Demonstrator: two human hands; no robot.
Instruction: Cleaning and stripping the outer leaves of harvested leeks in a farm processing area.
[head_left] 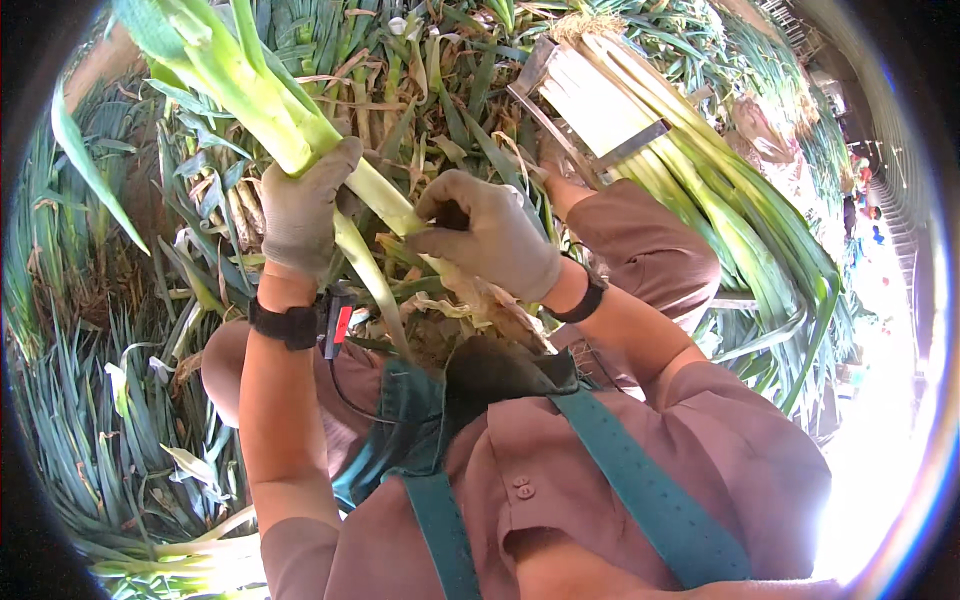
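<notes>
A large leek (245, 100) slants across the upper left, its broad green leaves toward the top and its pale stalk running down to the right. My left hand (308, 212), in a grey glove, is closed round it where the leaves meet the stalk. A loose pale-green leaf strip (362, 262) hangs below that hand. My right hand (490, 235), also gloved, has its fingers curled in a pinch on the lower stalk (385, 195). The stalk's root end is partly hidden by this hand. Dry, torn leaf scraps (490, 305) lie beneath it.
At upper right, a bundle of trimmed leeks (700, 190) rests in a metal frame (635, 140). Piled leeks (110, 420) cover the left side, and more unpeeled stalks (390, 90) lie ahead. My bent knee (655, 245) sits between the frame and my right arm.
</notes>
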